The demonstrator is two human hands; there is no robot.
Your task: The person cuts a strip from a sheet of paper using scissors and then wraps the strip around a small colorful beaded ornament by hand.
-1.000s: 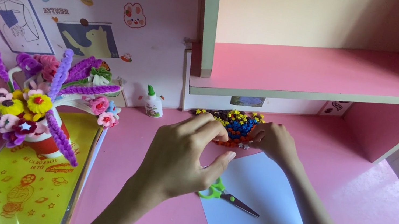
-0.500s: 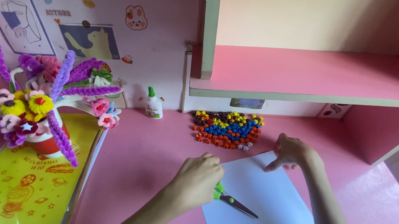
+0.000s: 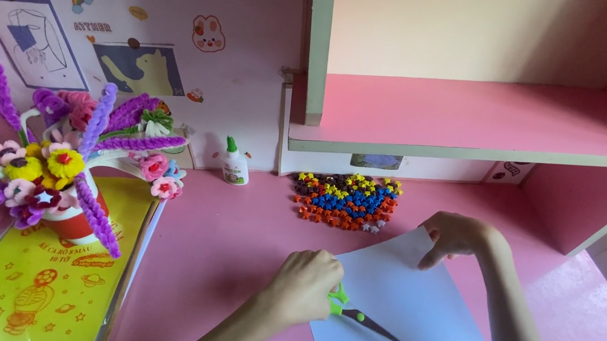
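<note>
Left hand (image 3: 306,286) fingers closed on green scissors (image 3: 361,317); right hand (image 3: 456,237) apparently pinching paper sheet (image 3: 415,340) corner.

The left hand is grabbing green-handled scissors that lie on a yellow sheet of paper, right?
Not quite. In the head view the left hand is on the green-handled scissors, but the sheet of paper under them is pale blue-white, not yellow.

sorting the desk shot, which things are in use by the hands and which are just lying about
In use: left hand on green-handled scissors; right hand on the pale blue paper sheet.

Lying about: heap of coloured paper stars, glue bottle, pipe-cleaner flower bouquet, yellow booklet.
</note>
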